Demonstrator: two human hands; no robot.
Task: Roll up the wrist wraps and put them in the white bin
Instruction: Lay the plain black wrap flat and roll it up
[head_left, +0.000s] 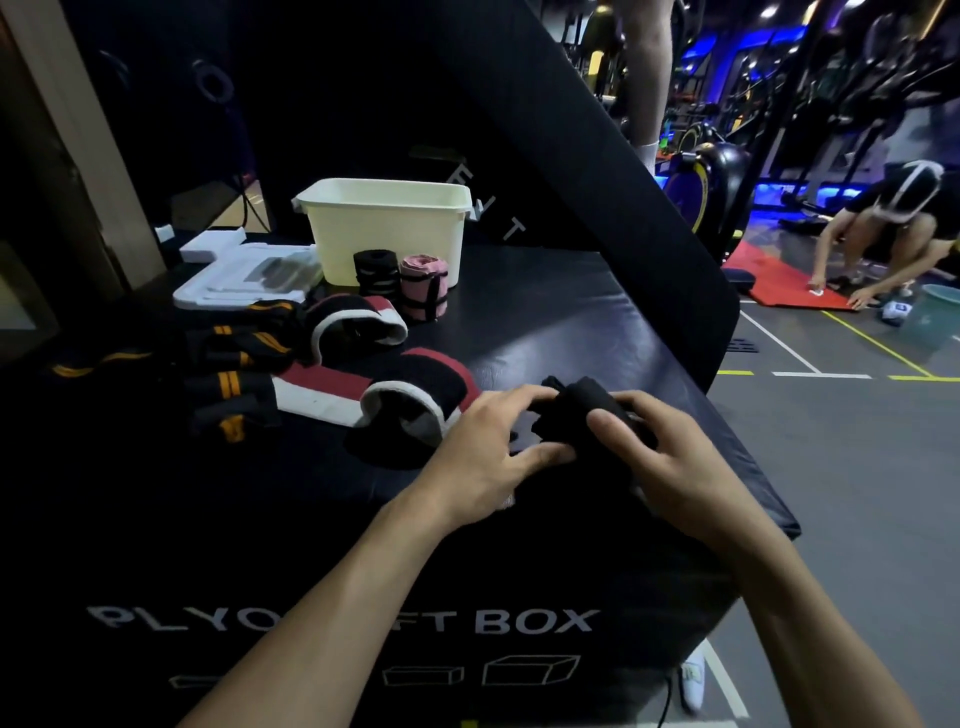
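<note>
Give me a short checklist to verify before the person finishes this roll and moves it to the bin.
1. Both hands on the black wrist wrap: ok; left hand and right hand grip it.
2. Roll tight and closed: cannot tell; dark fabric hides the end.
3. White bin upright, open: ok.
4. Path to bin: not ok; the black roll and pink roll stand before it, and the red-and-white wraps lie between.
5. Room inside bin: cannot tell.
</note>
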